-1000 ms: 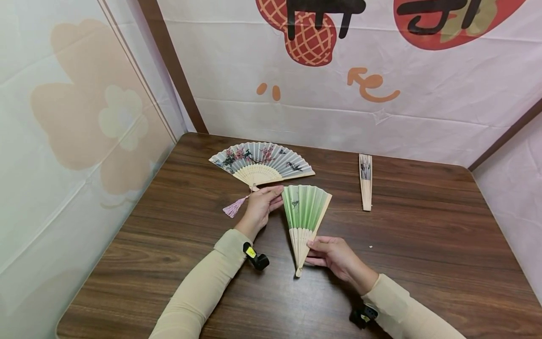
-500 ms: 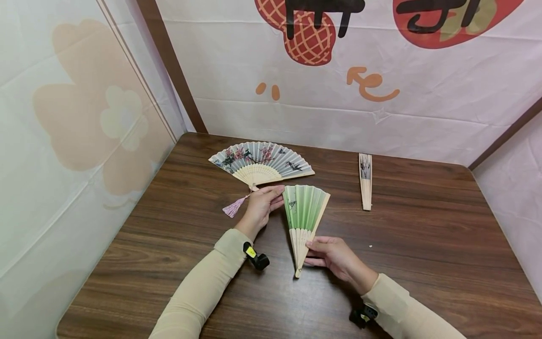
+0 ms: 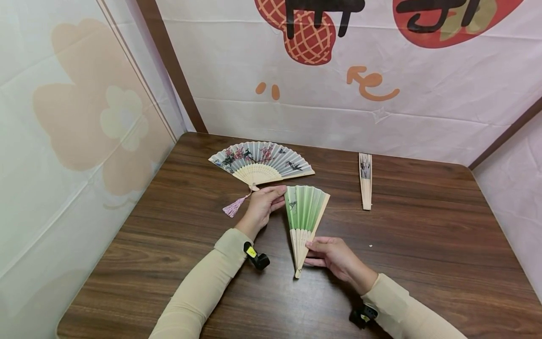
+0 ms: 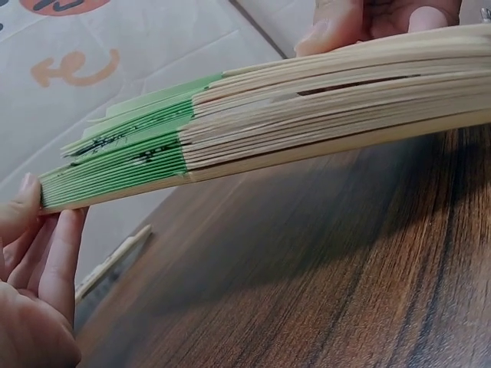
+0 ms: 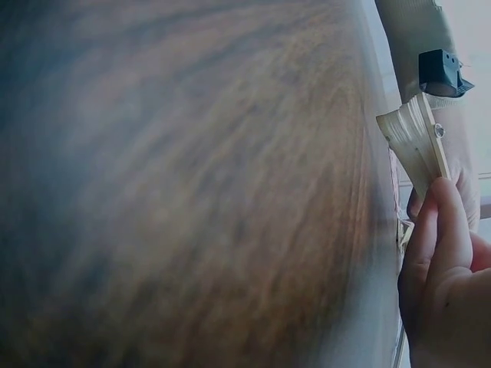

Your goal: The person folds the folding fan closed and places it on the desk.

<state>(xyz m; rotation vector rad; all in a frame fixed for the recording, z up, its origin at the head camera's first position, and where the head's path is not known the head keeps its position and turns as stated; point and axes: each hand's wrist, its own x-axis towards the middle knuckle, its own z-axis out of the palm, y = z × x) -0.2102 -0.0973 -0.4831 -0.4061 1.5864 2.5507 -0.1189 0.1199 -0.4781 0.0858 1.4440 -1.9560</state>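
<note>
Narrowing slightly since a second ago, a green folding fan [image 3: 306, 212] is partly spread above the middle of a wooden table [image 3: 423, 263]. The right hand [image 3: 334, 258] pinches its bamboo ribs near the pivot; the left hand [image 3: 261, 206] holds the fan's left top edge with fingertips — both hands grip it. Beyond lies an open grey fan [image 3: 261, 163] painted with pink blossoms, pink tassel [image 3: 234, 206] trailing. A closed fan [image 3: 366, 180] lies well apart, right. Backdrop lettering [image 3: 323, 9] is cut off — unreadable.

Both forearms reach forward, left hand [image 3: 261, 203] with fingers curled and pinching, right hand [image 3: 334, 256] gripping lower down.
</note>
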